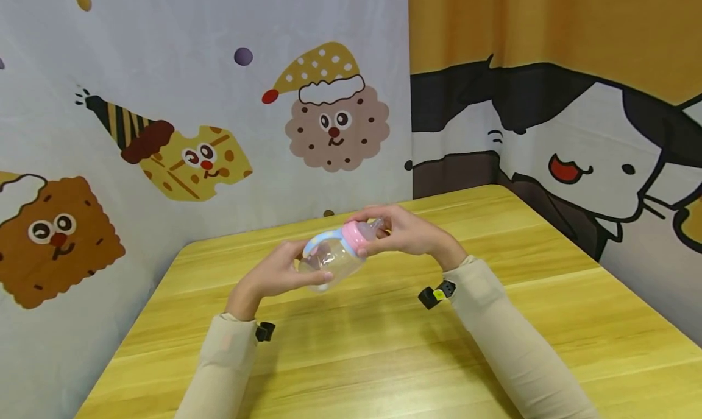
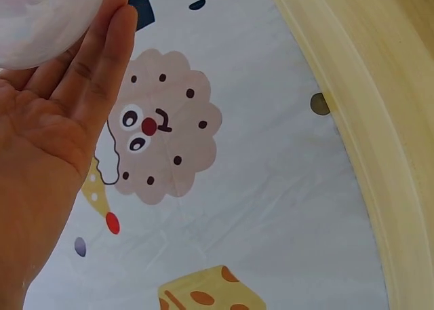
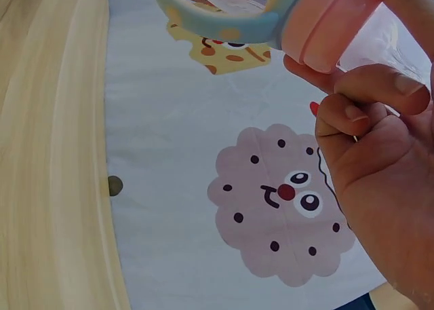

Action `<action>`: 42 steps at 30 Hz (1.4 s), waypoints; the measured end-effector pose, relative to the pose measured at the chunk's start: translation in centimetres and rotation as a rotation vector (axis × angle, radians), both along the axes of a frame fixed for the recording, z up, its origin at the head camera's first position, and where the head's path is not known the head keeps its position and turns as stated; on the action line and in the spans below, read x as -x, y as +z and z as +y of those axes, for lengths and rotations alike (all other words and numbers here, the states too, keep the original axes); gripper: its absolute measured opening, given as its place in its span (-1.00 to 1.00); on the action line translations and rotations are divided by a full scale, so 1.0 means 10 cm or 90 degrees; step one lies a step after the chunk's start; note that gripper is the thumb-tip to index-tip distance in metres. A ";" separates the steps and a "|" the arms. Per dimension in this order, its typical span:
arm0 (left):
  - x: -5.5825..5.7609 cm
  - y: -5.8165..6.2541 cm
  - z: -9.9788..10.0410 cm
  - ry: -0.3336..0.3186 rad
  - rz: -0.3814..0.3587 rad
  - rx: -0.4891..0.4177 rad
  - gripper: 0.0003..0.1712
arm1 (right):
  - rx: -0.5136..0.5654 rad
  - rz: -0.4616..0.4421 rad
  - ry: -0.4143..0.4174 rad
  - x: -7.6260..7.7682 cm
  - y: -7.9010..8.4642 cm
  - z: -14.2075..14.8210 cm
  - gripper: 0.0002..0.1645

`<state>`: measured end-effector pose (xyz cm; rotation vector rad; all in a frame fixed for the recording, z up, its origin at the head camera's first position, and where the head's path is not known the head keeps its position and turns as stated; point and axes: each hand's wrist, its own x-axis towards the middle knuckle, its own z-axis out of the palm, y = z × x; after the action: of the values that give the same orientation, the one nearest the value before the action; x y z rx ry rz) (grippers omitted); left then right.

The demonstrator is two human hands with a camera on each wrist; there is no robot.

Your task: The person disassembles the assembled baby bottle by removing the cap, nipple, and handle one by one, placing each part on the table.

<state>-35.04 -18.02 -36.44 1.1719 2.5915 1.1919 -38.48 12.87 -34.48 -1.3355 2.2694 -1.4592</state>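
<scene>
A clear baby bottle (image 1: 342,264) with a pink collar and a blue handle is held tilted above the table, its nipple (image 1: 376,223) pointing up and to the right. My left hand (image 1: 278,271) grips the bottle's body near its base, thumb along the front. In the left wrist view, the rounded bottle bottom (image 2: 47,25) rests against the fingers. My right hand (image 1: 404,229) holds the pink collar (image 3: 331,22) between thumb and fingers, close to the nipple. Two fingers of that hand are curled in below the collar in the right wrist view.
Beneath the hands lies a wood-grain table (image 1: 351,352). A white curtain (image 1: 197,17) with cartoon biscuits and cheese hangs behind it, and an orange curtain (image 1: 548,23) with a cartoon cat is on the right. Small black cameras (image 1: 436,294) are strapped to both wrists.
</scene>
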 end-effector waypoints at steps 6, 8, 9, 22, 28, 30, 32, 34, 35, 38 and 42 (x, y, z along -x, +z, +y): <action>0.00 0.01 0.01 -0.013 0.004 -0.010 -0.59 | 0.017 -0.009 0.004 -0.01 0.00 0.02 -0.27; 0.01 0.01 0.02 -0.018 0.002 -0.013 -0.59 | 0.018 -0.005 0.004 0.00 0.00 0.03 -0.27; 0.01 0.01 0.02 -0.022 0.000 -0.015 -0.59 | 0.018 -0.004 0.003 -0.01 0.00 0.03 -0.27; 0.01 0.00 0.04 -0.045 -0.013 -0.038 -0.64 | 0.046 -0.011 0.027 -0.01 -0.02 0.04 -0.28; 0.03 -0.03 0.01 -0.068 -0.044 -0.070 -0.64 | 0.055 -0.018 0.035 -0.03 -0.02 0.03 -0.30; 0.04 -0.05 -0.01 -0.084 -0.071 -0.092 -0.61 | 0.056 -0.015 0.041 -0.05 0.00 0.02 -0.34; 0.04 -0.05 -0.03 -0.093 -0.097 -0.111 -0.58 | 0.057 -0.010 0.046 -0.07 0.05 0.01 -0.35; 0.03 -0.04 -0.03 -0.094 -0.113 -0.120 -0.57 | 0.057 -0.005 0.048 -0.08 0.09 0.01 -0.36; 0.03 -0.04 -0.02 -0.090 -0.111 -0.120 -0.57 | 0.056 -0.005 0.049 -0.09 0.10 0.01 -0.36; 0.01 -0.03 -0.01 -0.083 -0.107 -0.115 -0.58 | 0.051 -0.004 0.048 -0.09 0.12 0.03 -0.36; 0.00 -0.05 0.01 -0.091 -0.097 -0.110 -0.57 | 0.041 -0.013 0.050 -0.08 0.11 0.06 -0.36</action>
<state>-35.08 -17.91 -36.91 1.2183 2.2930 1.4350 -37.67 13.46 -33.41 -1.4040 2.1492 -1.5242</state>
